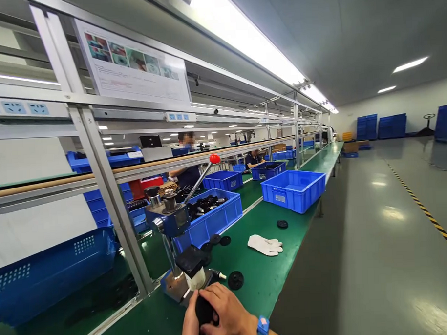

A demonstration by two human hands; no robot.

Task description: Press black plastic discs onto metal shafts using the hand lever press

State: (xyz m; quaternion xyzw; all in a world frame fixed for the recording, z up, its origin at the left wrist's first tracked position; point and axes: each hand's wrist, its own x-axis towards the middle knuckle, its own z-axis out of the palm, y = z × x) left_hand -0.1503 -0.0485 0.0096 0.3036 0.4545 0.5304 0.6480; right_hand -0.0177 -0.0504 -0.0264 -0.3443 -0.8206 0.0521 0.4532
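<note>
My left hand and my right hand are closed together around a black part at the bottom of the view. Fingers cover most of that part, so its full shape is hidden. Just beyond them stands a hand press with a red-knobbed lever and a metal base. A black round disc lies on the green bench to the right of the press. Between disc and press rests a black piece with a pale tip. A blue band circles my right wrist.
A white glove and another black disc lie further along the bench. Behind the press is a blue bin of black parts; a blue bin sits by the bench edge. A metal post rises at left. Two people work beyond.
</note>
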